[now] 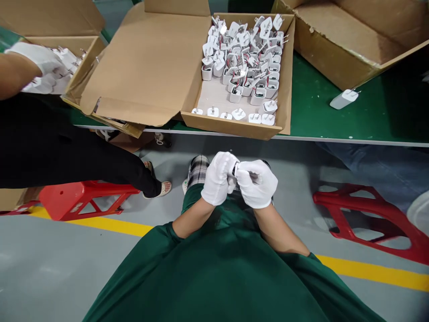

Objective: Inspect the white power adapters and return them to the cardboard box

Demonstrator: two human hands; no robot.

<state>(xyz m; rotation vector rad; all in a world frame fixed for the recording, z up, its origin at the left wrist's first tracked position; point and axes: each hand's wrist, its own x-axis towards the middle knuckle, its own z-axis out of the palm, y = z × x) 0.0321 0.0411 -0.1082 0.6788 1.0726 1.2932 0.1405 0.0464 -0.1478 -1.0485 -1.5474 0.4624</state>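
My left hand [217, 180] and my right hand [257, 184], both in white gloves, meet above my lap with fingers closed in a pinch. A small dark bit shows between the fingertips; the gloves hide the rest of whatever they hold. Beyond them, on the table, an open cardboard box [231, 126] holds many white plug chargers [246, 62]. Many of these have their pronged caps off, hanging on red and black wires. Along the box's near wall stands a row of capped chargers [238, 114].
One white charger [344, 99] lies on the green table [311, 107] at right, near another open carton [335, 49]. At left, a co-worker's gloved hand [43, 58] reaches into a box of chargers. Red stools [72, 199] flank me on the grey floor.
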